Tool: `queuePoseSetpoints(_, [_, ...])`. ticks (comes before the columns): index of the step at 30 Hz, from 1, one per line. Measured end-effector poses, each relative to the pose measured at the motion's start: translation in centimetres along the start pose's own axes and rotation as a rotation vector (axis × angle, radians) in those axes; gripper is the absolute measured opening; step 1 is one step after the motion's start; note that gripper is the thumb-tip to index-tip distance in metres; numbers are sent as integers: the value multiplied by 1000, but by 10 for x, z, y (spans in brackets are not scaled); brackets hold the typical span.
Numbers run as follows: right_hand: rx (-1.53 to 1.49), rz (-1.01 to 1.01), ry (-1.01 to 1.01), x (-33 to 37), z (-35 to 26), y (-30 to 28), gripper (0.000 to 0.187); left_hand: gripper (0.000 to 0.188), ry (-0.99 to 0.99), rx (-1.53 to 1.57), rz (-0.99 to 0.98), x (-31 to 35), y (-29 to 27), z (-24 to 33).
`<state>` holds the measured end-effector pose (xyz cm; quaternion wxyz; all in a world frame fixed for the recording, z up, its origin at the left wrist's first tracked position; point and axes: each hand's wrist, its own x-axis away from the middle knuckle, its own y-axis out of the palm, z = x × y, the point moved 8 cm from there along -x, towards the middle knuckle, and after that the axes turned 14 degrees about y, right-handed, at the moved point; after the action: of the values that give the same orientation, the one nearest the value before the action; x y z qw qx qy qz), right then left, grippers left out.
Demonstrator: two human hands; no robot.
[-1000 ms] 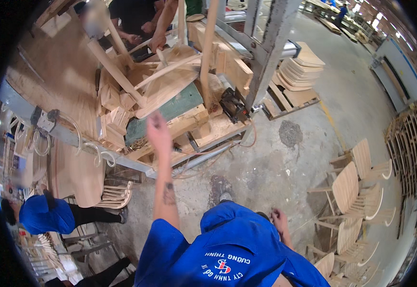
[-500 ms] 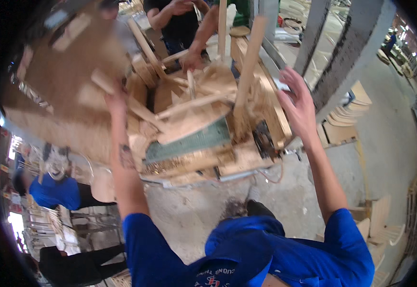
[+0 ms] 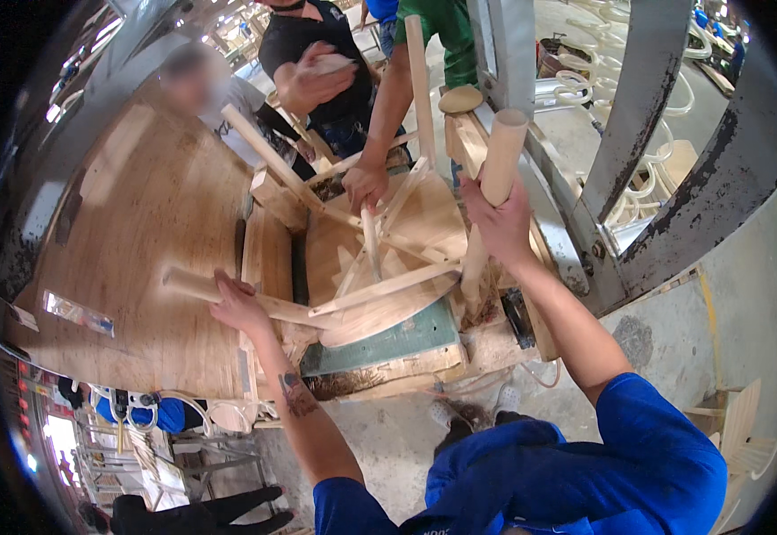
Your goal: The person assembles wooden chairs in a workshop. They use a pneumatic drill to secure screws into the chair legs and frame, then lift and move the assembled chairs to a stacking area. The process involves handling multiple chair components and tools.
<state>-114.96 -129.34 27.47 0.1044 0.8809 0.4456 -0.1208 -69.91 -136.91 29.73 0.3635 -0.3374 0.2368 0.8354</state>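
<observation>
An upturned wooden chair seat [image 3: 437, 223] lies with its legs pointing up and outward, joined by thin stretcher rails [image 3: 386, 291]. My left hand [image 3: 238, 306] is wrapped round the near left chair leg [image 3: 194, 283], which leans out to the left. With my right hand [image 3: 501, 223] I grip the near right chair leg [image 3: 507, 147], which stands steeper. Across from me, a co-worker's hand [image 3: 366, 185] holds a pale stick-like tool [image 3: 371, 241] down among the rails; its lower end is hard to make out.
Under the seat's near edge is a green pad [image 3: 393, 337]. A large plywood panel [image 3: 139, 267] stretches along the left. Grey metal posts [image 3: 638, 116] rise on the right. Beside the right leg stands a wooden block with a round top [image 3: 460, 99]. Other people stand at the far side.
My right hand was spread in the air and has closed round the near right leg. My left hand stays on the left leg. The view has shifted and the co-worker's tool shows more plainly.
</observation>
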Motion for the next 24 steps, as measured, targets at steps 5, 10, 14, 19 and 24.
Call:
queuePoseSetpoints(5, [1, 35, 27, -3, 5, -2, 20, 33, -15, 41, -22, -1, 1, -8])
queuePoseSetpoints(10, [-66, 21, 134, -3, 9, 1, 19, 27, -12, 98, -5, -4, 0, -11])
queuePoseSetpoints(14, [-134, -15, 44, -3, 3, 4, 14, 26, -22, 98, -27, -10, -1, -8])
queuePoseSetpoints(19, [-142, -60, 26, -1, 1, 8, 15, 28, -45, 76, -60, -6, -3, -7])
queuePoseSetpoints(24, [-149, -42, 18, -3, 0, 4, 14, 28, -32, 56, -55, -7, 0, -1])
